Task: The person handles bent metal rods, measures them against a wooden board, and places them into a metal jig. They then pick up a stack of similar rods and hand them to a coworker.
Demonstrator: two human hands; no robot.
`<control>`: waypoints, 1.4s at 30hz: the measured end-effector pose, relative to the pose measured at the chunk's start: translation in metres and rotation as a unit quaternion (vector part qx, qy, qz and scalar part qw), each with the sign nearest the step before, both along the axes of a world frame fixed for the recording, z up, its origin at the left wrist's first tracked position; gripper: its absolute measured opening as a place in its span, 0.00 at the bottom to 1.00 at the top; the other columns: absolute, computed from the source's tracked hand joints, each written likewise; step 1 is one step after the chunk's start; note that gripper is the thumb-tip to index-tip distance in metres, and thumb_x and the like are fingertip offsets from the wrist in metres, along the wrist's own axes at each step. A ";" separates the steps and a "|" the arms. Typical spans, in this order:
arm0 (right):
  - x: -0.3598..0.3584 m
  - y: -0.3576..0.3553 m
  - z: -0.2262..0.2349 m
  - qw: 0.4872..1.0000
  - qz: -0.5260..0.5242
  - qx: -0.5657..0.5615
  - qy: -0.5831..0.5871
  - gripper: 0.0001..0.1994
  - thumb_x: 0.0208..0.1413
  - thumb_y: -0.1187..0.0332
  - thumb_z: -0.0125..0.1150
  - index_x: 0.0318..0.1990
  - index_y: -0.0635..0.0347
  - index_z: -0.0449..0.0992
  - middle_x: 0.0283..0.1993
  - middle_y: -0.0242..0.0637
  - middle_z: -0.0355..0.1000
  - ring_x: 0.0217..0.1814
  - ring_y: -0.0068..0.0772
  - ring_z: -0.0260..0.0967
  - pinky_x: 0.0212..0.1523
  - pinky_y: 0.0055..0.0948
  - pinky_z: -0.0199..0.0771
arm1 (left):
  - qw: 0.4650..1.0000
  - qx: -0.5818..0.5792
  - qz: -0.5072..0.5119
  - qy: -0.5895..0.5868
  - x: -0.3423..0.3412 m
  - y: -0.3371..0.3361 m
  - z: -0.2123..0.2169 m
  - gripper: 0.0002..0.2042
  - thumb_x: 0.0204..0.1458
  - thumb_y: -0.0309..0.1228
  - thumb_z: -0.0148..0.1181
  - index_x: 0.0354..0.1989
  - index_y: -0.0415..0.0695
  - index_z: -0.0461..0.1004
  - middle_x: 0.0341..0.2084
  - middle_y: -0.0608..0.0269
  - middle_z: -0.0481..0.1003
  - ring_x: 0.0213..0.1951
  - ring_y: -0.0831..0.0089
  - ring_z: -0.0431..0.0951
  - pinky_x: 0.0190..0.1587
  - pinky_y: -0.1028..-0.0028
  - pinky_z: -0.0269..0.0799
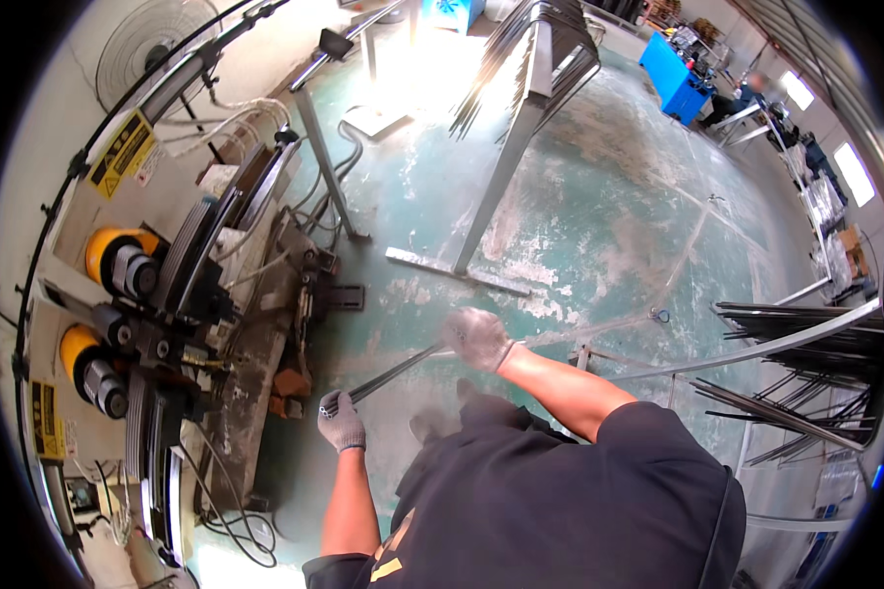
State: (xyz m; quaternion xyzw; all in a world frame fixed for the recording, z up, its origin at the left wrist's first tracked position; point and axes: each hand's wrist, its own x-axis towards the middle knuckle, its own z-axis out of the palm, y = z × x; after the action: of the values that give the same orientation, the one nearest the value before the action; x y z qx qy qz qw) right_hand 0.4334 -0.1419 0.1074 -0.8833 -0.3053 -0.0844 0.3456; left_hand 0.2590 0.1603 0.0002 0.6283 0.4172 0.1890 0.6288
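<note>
A small bundle of thin dark metal tubes slants between my two hands, in front of my body. My left hand, in a grey knitted glove, is closed round the near left end, where small hollow tube ends poke out past the fingers. Higher and to the right, my gloved right hand is closed at the far end of the bundle. That hand is slightly blurred, and it hides the tubes' far tips. How many tubes there are cannot be told.
On the left stands a machine with yellow-and-black rollers, hoses and cables. Ahead, a grey metal rack carries hanging dark rods. More dark rods lie on a curved-rail rack at right. A person sits far off by a blue bench.
</note>
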 end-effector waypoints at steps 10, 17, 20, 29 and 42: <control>0.164 0.004 0.191 0.994 0.052 -0.010 -0.092 0.07 0.67 0.65 0.62 0.41 0.59 0.79 0.30 0.49 0.80 0.32 0.60 0.81 0.34 0.55 0.80 | 0.987 -0.152 -0.026 -0.050 0.188 -0.062 0.086 0.08 0.64 0.30 0.68 0.48 0.43 0.80 0.37 0.59 0.83 0.32 0.66 0.86 0.31 0.64 0.87; 0.314 0.012 0.279 0.950 0.126 -0.280 -0.058 0.10 0.63 0.71 0.58 0.49 0.64 0.79 0.40 0.57 0.83 0.46 0.61 0.84 0.48 0.54 0.82 | 0.962 -0.232 -0.143 -0.032 0.285 -0.157 0.064 0.16 0.67 0.34 0.66 0.57 0.38 0.74 0.42 0.52 0.82 0.36 0.58 0.87 0.37 0.61 0.89; 0.384 0.018 0.254 0.913 0.135 -0.380 -0.053 0.14 0.62 0.70 0.60 0.51 0.62 0.85 0.48 0.54 0.85 0.51 0.55 0.85 0.49 0.51 0.85 | 0.955 -0.253 -0.154 -0.013 0.301 -0.189 0.069 0.19 0.69 0.34 0.63 0.62 0.35 0.72 0.43 0.49 0.81 0.39 0.57 0.87 0.40 0.61 0.89; 0.510 0.071 0.154 0.845 0.148 -0.511 -0.053 0.15 0.62 0.68 0.64 0.52 0.55 0.89 0.57 0.41 0.85 0.58 0.48 0.84 0.44 0.57 0.85 | 0.972 -0.231 -0.022 0.049 0.274 -0.160 0.053 0.18 0.69 0.32 0.61 0.61 0.35 0.71 0.40 0.50 0.80 0.36 0.58 0.85 0.37 0.61 0.88; 0.561 0.142 -0.025 0.784 0.179 -0.594 -0.003 0.16 0.63 0.64 0.66 0.57 0.48 0.89 0.59 0.34 0.85 0.58 0.42 0.84 0.48 0.53 0.85 | 0.952 -0.256 0.163 0.038 0.197 -0.140 0.013 0.13 0.67 0.27 0.58 0.56 0.35 0.72 0.35 0.51 0.80 0.31 0.57 0.84 0.32 0.60 0.86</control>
State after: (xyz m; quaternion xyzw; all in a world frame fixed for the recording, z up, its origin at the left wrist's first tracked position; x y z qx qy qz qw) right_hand 0.9944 0.0003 0.0823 -0.8431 -0.4491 0.1741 -0.2393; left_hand 0.4556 0.0208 0.0133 0.3766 0.5716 0.1520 0.7129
